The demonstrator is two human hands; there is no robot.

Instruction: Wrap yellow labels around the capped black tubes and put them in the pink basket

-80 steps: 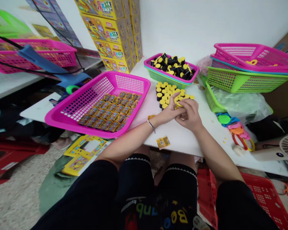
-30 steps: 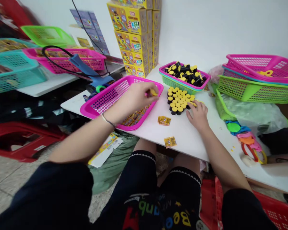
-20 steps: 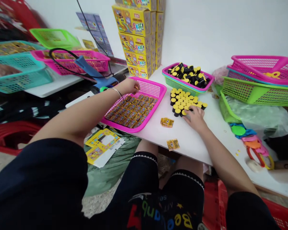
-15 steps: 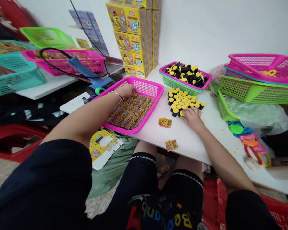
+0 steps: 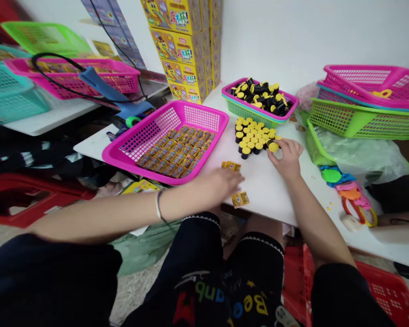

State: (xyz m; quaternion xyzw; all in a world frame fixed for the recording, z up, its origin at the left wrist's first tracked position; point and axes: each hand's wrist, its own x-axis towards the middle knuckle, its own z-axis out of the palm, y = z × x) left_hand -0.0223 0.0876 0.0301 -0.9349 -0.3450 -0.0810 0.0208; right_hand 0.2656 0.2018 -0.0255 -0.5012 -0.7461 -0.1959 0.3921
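At the right of the grouped black cups with yellow lids (image 5: 254,135), my right hand (image 5: 289,159) pinches one black cup with a yellow lid (image 5: 273,146) between thumb and fingers. My left hand (image 5: 220,187) is over the table's front edge, smeared by motion, so its grip cannot be made out. It is close to two small stacks of printed yellow cards, the upper stack (image 5: 231,166) and the lower stack (image 5: 240,199). Left of these, a pink basket (image 5: 204,170) holds rows of yellow wrapped pieces (image 5: 177,154).
Behind the cups, a pink basket (image 5: 226,91) is heaped with loose black-and-yellow cups. Yellow boxes (image 5: 177,47) are stacked by the wall. A blue tool with a black cord (image 5: 104,84) stands at left. More baskets (image 5: 361,120) and coloured bands (image 5: 352,195) sit at right.
My left hand has left the pink basket and come right and nearer, to the small card stacks. My right hand has drawn a cup to the right side of the group.
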